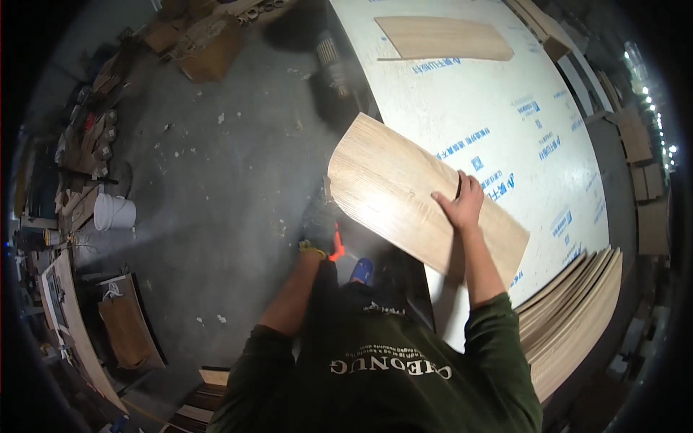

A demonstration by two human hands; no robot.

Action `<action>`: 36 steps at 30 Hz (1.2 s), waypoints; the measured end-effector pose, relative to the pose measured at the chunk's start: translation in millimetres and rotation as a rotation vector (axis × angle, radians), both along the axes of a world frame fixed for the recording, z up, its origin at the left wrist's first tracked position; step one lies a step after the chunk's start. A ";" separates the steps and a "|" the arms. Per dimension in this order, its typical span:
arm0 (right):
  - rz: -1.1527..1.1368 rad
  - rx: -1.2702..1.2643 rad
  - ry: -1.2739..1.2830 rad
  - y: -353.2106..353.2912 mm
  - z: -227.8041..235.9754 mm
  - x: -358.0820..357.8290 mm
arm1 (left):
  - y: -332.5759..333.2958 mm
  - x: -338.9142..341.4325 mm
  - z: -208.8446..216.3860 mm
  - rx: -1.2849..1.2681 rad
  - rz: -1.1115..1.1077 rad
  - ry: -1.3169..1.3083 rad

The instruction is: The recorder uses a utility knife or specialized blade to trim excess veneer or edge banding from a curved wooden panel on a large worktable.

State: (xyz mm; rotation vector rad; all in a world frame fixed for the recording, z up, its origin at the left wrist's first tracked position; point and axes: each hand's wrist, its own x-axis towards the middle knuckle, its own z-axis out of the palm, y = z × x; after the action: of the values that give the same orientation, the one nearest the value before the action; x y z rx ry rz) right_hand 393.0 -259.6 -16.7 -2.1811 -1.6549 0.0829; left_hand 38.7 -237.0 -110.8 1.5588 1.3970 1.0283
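A pale wood-grain board (404,195) with a rounded end lies aslant across the near left edge of the worktable, that end reaching past the edge. My right hand (464,202) is bare and grips the board's long far edge, thumb on top of its face. My left hand (317,220), in a dark glove with a yellow cuff, is closed at the rounded end. Out of its underside sticks the orange part (337,243) of a tool; the rest is mostly hidden by the glove, which is blurred.
The worktable's white printed sheet (534,151) carries another wood-grain board (444,38) at the far end. A stack of curved boards (577,310) stands at the near right. On the grey floor are a white bucket (115,212) and a cardboard box (209,47).
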 end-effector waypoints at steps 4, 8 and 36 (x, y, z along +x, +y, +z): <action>-0.108 0.043 -0.012 -16.0 -0.9 -21.7 | 70.0 -31.3 45.8 0.097 -0.356 0.500; -0.141 0.032 -0.005 -9.9 3.3 -25.6 | 110.5 -39.4 44.7 0.190 -0.344 0.641; -0.299 0.143 -0.073 20.3 -6.7 -70.3 | 108.2 16.4 48.6 0.281 0.016 0.647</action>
State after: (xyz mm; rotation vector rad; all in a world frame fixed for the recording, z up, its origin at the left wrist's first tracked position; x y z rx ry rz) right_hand 322.7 -239.3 -23.4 -2.3149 -1.3080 -0.1947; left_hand 55.1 -128.8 -62.3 2.2225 1.7380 0.7787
